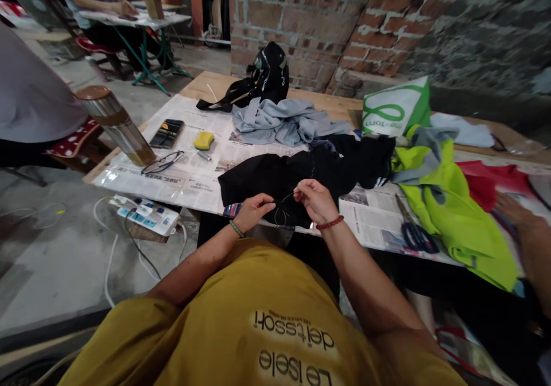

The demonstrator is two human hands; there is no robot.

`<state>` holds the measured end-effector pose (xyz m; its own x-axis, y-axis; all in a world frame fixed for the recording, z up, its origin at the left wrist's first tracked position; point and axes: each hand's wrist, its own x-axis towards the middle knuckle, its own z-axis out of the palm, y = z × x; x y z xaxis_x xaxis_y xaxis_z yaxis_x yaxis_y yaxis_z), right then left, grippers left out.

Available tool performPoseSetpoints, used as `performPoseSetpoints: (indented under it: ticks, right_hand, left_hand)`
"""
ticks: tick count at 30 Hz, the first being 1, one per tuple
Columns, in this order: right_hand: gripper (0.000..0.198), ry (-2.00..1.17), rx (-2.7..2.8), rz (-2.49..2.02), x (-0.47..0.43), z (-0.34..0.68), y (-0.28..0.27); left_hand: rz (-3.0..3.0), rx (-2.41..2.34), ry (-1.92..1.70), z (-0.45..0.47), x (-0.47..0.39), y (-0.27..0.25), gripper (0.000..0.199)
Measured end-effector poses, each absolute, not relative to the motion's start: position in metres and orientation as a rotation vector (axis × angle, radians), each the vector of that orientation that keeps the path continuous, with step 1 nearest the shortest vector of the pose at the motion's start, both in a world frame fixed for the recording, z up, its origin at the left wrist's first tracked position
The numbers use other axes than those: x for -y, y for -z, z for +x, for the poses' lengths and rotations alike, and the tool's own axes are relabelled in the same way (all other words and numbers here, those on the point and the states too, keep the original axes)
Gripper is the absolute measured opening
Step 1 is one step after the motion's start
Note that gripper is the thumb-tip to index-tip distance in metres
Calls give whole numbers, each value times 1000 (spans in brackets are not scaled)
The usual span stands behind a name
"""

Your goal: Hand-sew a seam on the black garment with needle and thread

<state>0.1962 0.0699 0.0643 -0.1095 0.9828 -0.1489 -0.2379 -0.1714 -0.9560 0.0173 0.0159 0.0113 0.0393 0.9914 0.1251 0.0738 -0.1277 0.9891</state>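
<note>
A thin, light-coloured thread [282, 218] hangs in a small loop between my hands, over a black garment [264, 174] spread at the table's near edge. My left hand [253, 211], with a beaded bracelet on its wrist, is closed, thumb and forefinger pinching the thread end. On the other side, my right hand [317, 201], wearing a red braided bracelet, pinches the thread higher up. Whether a needle is in the fingertips is too small to tell. The black garment lies under and beyond both hands.
Newspaper covers the table. Scissors [416, 234] and a neon yellow garment [451, 202] lie right, near another person's arm [529, 225]. Glasses [163, 163], a phone [167, 133], a yellow sponge [204, 140] and a tall flask [118, 128] are left. A power strip [148, 215] sits below the edge.
</note>
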Motion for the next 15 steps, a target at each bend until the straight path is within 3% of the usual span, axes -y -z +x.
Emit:
performPoseSetpoints:
  ticks: [7, 15]
  right_hand:
    - [23, -1720, 882, -914, -66, 187, -71]
    - [18, -1345, 1009, -769, -88, 192, -90]
  left_hand:
    - [1374, -1165, -1236, 19, -16, -13, 22]
    - [1350, -1189, -1217, 19, -18, -11, 23]
